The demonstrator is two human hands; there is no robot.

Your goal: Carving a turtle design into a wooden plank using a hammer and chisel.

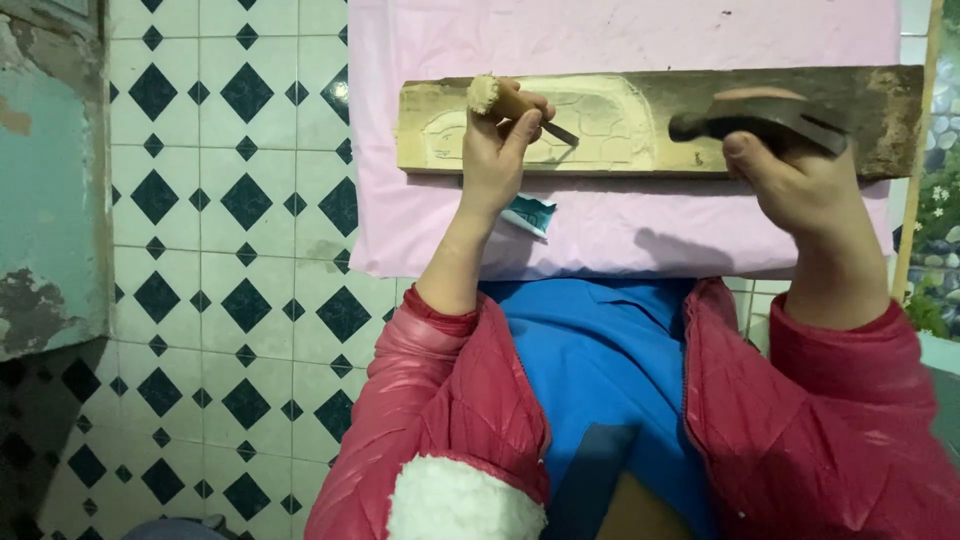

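Observation:
A long wooden plank [640, 125] with a pale carved relief lies across a pink cloth [600, 225]. My left hand [497, 155] grips a wooden-handled chisel [515, 107], its frayed butt end up and its metal tip resting on the carving near the plank's middle. My right hand [800, 185] holds a dark hammer [760, 120] raised over the plank's right part, its head pointing left toward the chisel. Both arms wear red quilted sleeves.
A small teal and white tube [527, 215] lies on the pink cloth just below the plank. White floor tiles [230, 250] with dark diamonds spread to the left. A peeling teal wall [50, 180] stands at far left. A thin wooden strip [915, 180] runs along the right.

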